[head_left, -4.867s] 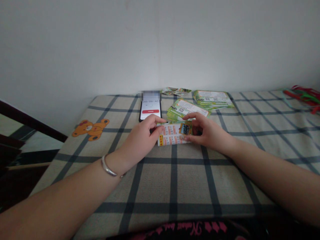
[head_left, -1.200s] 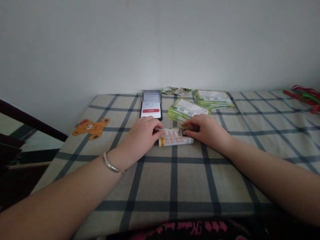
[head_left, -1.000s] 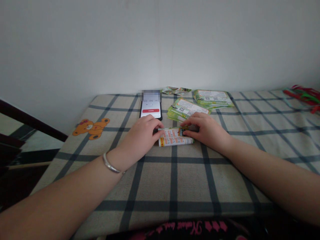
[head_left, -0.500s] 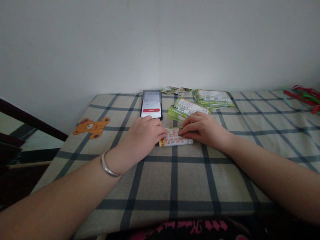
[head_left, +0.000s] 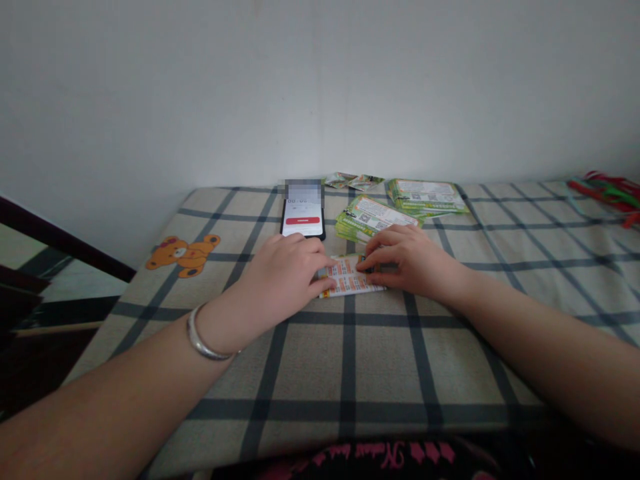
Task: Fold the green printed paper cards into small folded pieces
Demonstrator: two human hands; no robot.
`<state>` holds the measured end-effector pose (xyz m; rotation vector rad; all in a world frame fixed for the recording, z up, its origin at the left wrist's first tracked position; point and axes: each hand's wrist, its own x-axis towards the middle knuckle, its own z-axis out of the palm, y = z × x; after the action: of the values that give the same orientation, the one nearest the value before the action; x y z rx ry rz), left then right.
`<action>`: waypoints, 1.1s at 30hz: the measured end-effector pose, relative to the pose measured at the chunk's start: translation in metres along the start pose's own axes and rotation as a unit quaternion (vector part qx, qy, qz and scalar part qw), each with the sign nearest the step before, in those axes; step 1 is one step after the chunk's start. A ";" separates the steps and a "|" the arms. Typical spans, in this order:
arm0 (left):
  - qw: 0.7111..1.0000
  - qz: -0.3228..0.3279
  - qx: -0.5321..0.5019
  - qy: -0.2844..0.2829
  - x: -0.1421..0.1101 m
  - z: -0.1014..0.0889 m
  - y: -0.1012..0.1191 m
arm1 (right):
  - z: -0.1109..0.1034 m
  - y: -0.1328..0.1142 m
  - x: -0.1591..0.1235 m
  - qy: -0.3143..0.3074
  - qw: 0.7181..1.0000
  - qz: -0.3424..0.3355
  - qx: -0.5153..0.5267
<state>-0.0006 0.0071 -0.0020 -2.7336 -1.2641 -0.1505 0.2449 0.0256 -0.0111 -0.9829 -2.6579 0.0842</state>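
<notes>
A small printed leaflet [head_left: 346,277] with orange and white boxes lies on the checked cloth between my two hands. My left hand [head_left: 290,270] grips its left end, the thumb on the near corner and the fingers bent over the far side. At the right end my right hand [head_left: 400,257] holds it with thumb and curved fingertips. What lies under the fingers is hidden. Just beyond my right hand is a fanned stack of green and white leaflets [head_left: 383,215]. A phone [head_left: 303,223] with a red bar on its lit screen lies past my left hand.
Another stack of green leaflets [head_left: 427,195] lies at the back right, beside folded paper pieces [head_left: 354,181] near the wall [head_left: 320,87]. A bear-shaped cutout [head_left: 185,257] is at the table's left edge. Red and green items [head_left: 607,193] lie far right.
My left thumb has spread away from the fingers to the leaflet's near left corner, and the wrist has shifted slightly left. The leaflet's near edge looks flatter. My right hand has barely moved.
</notes>
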 end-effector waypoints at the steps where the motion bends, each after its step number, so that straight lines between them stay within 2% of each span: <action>1: 1.000 0.000 -0.001 0.000 0.000 -0.001 0.001 | 0.000 0.000 0.000 0.001 1.000 0.000 -0.001; 11: 1.000 0.006 0.000 -0.013 -0.002 -0.007 0.003 | 0.004 -0.001 -0.001 -0.004 0.999 -0.052 0.001; 19: 1.000 0.009 0.001 -0.009 -0.004 -0.006 0.001 | 0.006 0.000 -0.001 -0.011 0.991 -0.123 0.053; 25: 1.000 0.008 0.001 -0.019 -0.005 -0.007 0.002 | 0.006 -0.001 -0.003 -0.020 0.990 -0.120 0.075; 33: 0.999 0.015 0.041 -0.013 -0.007 -0.009 0.007 | 0.002 -0.010 -0.004 -0.031 0.993 -0.105 0.036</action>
<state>-0.0005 -0.0042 0.0057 -2.6913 -1.2072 -0.0580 0.2413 0.0155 -0.0122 -0.6838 -2.7756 0.1651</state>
